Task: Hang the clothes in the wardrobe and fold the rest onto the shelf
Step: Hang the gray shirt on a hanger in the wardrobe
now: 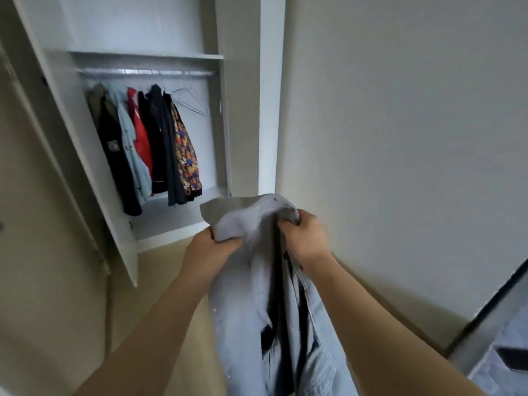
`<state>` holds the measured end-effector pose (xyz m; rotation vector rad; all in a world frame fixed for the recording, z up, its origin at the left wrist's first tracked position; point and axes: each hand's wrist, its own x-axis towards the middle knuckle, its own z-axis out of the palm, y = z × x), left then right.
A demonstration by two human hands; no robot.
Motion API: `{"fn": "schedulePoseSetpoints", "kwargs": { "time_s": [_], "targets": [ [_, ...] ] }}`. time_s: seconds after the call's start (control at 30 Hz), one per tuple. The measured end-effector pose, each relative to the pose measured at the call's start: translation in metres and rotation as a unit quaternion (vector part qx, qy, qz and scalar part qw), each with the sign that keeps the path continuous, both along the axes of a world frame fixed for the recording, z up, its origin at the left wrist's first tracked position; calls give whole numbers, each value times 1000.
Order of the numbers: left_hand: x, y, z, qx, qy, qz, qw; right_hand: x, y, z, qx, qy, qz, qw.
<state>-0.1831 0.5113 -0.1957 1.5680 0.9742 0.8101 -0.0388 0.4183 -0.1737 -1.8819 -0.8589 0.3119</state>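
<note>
Left hand (213, 250): arm stretched forward, fingers clamped on the pale denim garment (257, 295) at its top edge.
Right hand (307, 238): alongside, gripping the same edge.
Denim garment: hangs between both forearms, before the open wardrobe (225, 124).
Writing: patch on the hung dark jacket (120, 172), unreadable.

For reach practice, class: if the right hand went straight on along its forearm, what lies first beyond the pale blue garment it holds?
From the right hand, probably the orange-and-blue patterned garment rightmost in the white wardrobe; depth unclear.
</note>
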Motion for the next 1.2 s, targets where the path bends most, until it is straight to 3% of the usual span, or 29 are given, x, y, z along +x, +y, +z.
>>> {"fn": "schedulePoseSetpoints", "kwargs": {
  "time_s": [0.17, 0.3, 0.37, 0.57, 0.83, 0.97, 1.03, 1.1, 1.13, 1.2],
  "targets": [
    [-19, 104, 27, 17, -5, 46, 999, -13, 108, 22, 41, -18, 34, 998],
    [-21, 163, 47, -96, -114, 32, 988, -14, 173, 31, 62, -15, 64, 996],
    [-19, 185, 52, -118, -121, 26, 985, -11, 200, 37, 73, 3, 81, 994],
    [-18, 278, 63, -189, -154, 70, 967, 24, 290, 46, 42, 187, 244, 951],
    [47, 405, 87, 92, -141, 71, 983, 109, 436, 48, -13, 229, 254, 939],
    [76, 452, 111, 220, -17, -25, 975, 142, 502, 41, -55, 224, 261, 937],
    [88, 476, 118, 270, 89, -16, 959, 155, 529, 34, -70, 229, 275, 931],
    [101, 496, 123, 300, 197, 37, 933, 163, 548, 27, -86, 221, 295, 925],
    [109, 508, 124, 294, 210, 66, 930, 167, 558, 24, -91, 216, 302, 924],
    [126, 532, 121, 254, 149, 100, 951, 175, 577, 16, -77, 195, 313, 926]
  ]
}}
